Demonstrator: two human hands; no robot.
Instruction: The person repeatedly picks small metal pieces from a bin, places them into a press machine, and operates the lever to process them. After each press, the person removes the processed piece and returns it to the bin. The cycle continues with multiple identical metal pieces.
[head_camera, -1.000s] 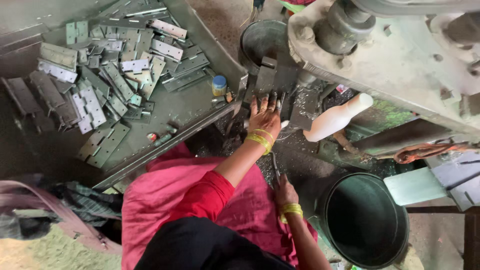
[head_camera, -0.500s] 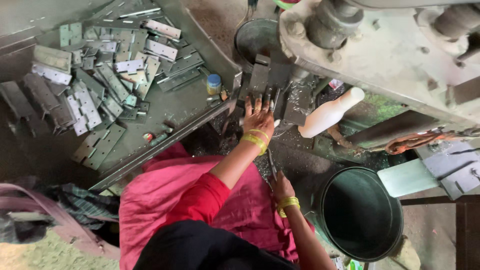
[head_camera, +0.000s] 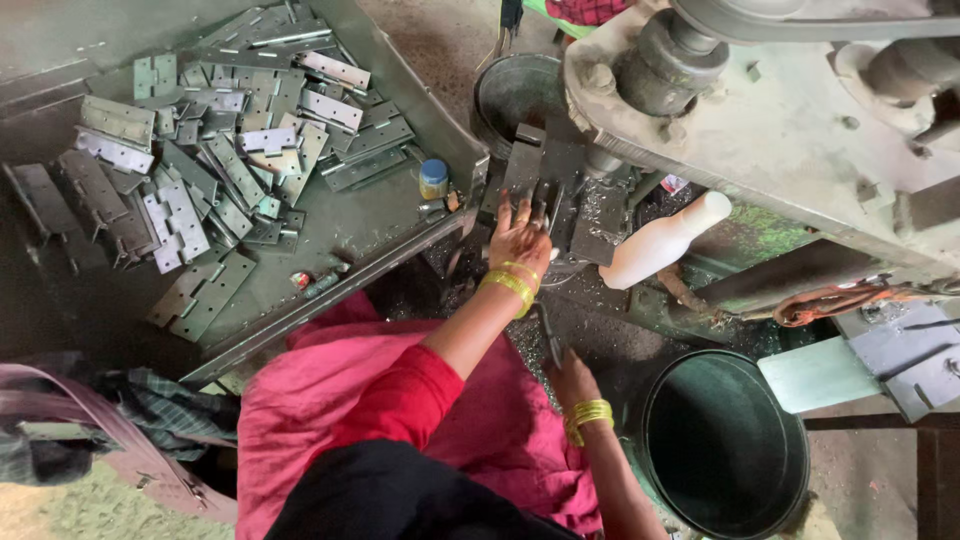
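Head view: the left hand (head_camera: 520, 240) has stayed on the press (head_camera: 548, 185), fingers spread over a plate. The right hand (head_camera: 572, 378) still grips a lever (head_camera: 549, 335), so the work continues unchanged.

A dark metal tray serves as the surface (head_camera: 390, 215), sloping beside the machine. On it lie many grey hinges (head_camera: 215, 150), heaped toward the back, some flat and spread. A small blue-lidded jar (head_camera: 433, 178) stands near its right edge, a red bit (head_camera: 299, 281) near the front rim.
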